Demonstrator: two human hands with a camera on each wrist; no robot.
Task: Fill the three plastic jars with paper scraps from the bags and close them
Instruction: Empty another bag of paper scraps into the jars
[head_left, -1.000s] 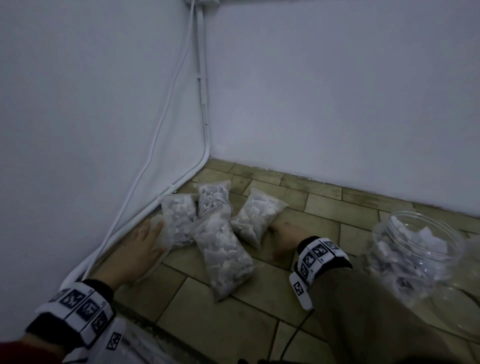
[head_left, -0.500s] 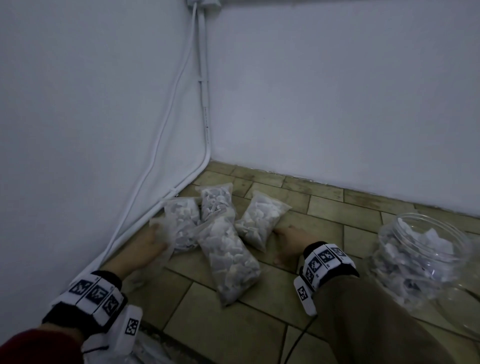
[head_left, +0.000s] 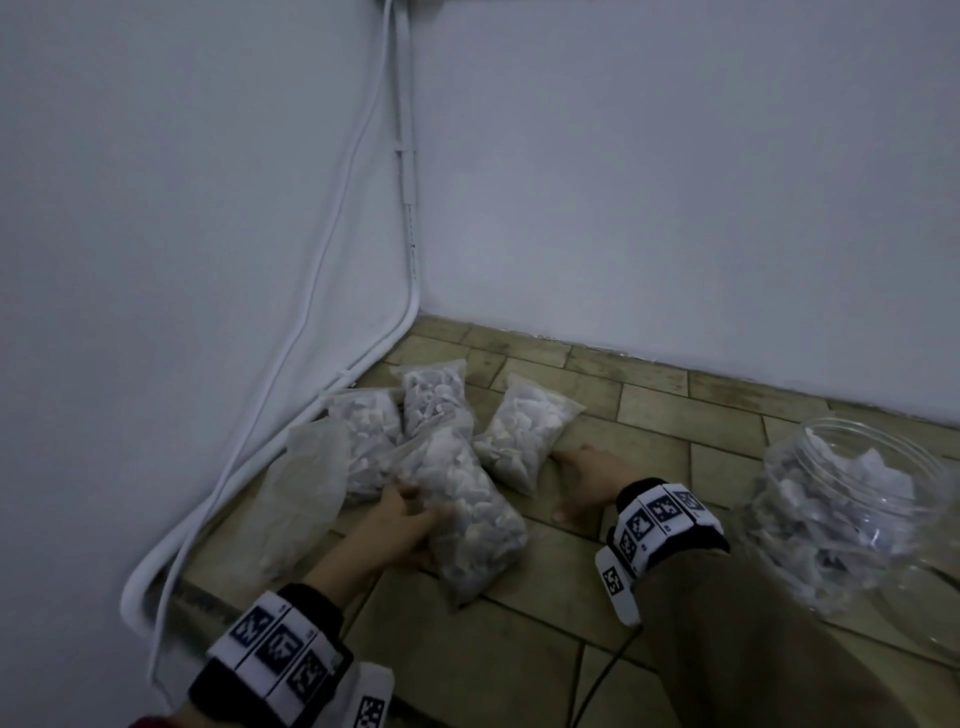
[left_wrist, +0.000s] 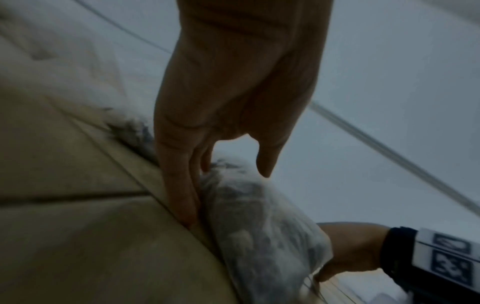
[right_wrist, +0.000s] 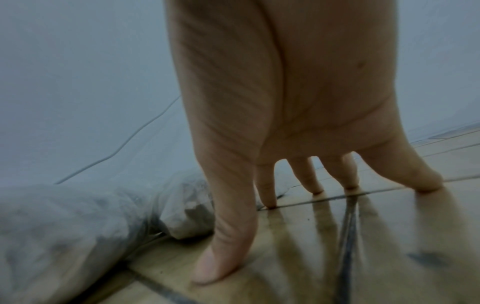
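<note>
Several clear bags of white paper scraps lie in the floor corner. My left hand (head_left: 421, 512) grips the nearest long bag (head_left: 470, 519) at its left edge, with fingers tucked under it and the thumb over the top. In the left wrist view the fingers (left_wrist: 182, 195) lie along the floor against that bag (left_wrist: 259, 222). My right hand (head_left: 571, 475) rests open on the tiles beside another full bag (head_left: 524, 431). Its spread fingertips (right_wrist: 267, 197) press the floor and hold nothing. An open plastic jar (head_left: 847, 519), partly filled with scraps, stands tilted at the right.
An empty crumpled bag (head_left: 306, 488) lies by the left wall. White cables (head_left: 270, 426) run down the corner and along the wall's foot. Two more full bags (head_left: 434, 392) sit behind. Bare tiles (head_left: 519, 649) lie in front, with a thin dark cord (head_left: 608, 670).
My left hand has let go of the empty bag near the wall and moved right onto the long full bag. The right hand stays planted on the floor.
</note>
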